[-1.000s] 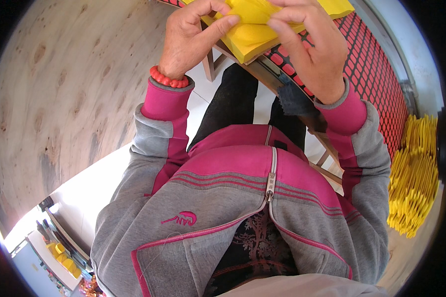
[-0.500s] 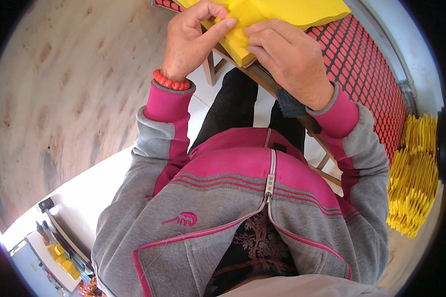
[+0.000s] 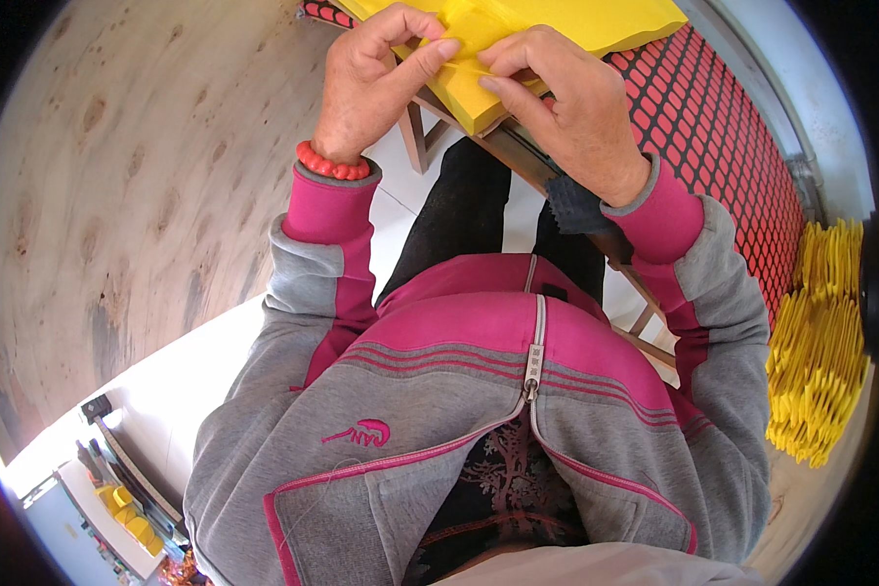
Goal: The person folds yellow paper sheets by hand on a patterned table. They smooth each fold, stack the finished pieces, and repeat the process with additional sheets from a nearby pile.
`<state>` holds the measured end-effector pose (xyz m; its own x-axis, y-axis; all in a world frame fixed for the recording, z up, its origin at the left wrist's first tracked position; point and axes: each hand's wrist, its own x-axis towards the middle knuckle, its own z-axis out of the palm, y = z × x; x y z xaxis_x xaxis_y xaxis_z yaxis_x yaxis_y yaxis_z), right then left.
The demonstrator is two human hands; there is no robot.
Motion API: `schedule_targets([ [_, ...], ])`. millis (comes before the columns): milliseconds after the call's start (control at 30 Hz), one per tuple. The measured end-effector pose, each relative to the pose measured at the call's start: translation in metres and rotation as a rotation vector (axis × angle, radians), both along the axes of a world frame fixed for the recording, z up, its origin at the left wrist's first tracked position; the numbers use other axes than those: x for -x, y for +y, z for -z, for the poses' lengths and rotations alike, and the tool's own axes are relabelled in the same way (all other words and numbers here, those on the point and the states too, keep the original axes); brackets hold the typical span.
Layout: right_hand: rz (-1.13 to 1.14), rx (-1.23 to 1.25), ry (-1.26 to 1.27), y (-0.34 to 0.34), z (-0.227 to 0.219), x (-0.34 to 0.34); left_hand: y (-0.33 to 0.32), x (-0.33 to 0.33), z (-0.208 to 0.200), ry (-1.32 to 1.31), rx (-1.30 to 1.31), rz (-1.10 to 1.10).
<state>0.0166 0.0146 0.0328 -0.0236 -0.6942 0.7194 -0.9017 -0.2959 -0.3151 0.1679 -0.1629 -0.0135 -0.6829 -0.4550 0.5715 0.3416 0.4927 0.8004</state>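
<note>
Yellow paper (image 3: 566, 21) lies in a stack or thick sheet at the top of the view, on the near edge of the table, with one corner pointing toward me. My left hand (image 3: 376, 83) pinches a fold of it between thumb and fingers. A red beaded bracelet (image 3: 332, 162) circles that wrist. Close by on the right, my right hand (image 3: 566, 98) grips the paper with thumb and forefinger, the other fingers curled. The fingertips of both hands are a short way apart. How many sheets are held cannot be made out.
A red and black patterned cover (image 3: 713, 137) spreads over the table to the right. Folded yellow paper pieces (image 3: 816, 361) are piled at the far right. A wooden board (image 3: 117, 195) fills the left. My legs (image 3: 449, 215) are under the table edge beside a dark cloth (image 3: 571, 205).
My right thumb has separated from the curled fingers and now shows below the forefinger. Both hands have shifted slightly, still at the yellow paper.
</note>
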Motion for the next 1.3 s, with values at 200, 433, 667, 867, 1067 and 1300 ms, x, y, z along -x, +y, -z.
schedule_targets([
  [200,-0.013,0.036,0.038,0.0,-0.001,-0.001,0.002,-0.002,-0.005,-0.033,-0.011,-0.002],
  [433,-0.04,0.048,0.006,0.005,-0.002,-0.001,0.009,-0.001,-0.012,0.028,-0.043,0.031],
  [667,0.042,0.052,0.1,0.026,-0.023,-0.006,0.01,0.0,-0.013,0.041,-0.121,0.038],
  [867,-0.075,-0.419,0.1,0.108,0.041,-0.035,0.011,0.001,-0.007,0.059,-0.164,0.077],
  [1067,0.424,-0.703,0.068,0.164,0.149,0.026,0.009,0.0,-0.013,0.028,-0.054,0.035],
  [1300,0.48,-0.602,0.072,0.168,0.173,0.045,0.014,0.0,-0.015,0.008,0.011,0.018],
])
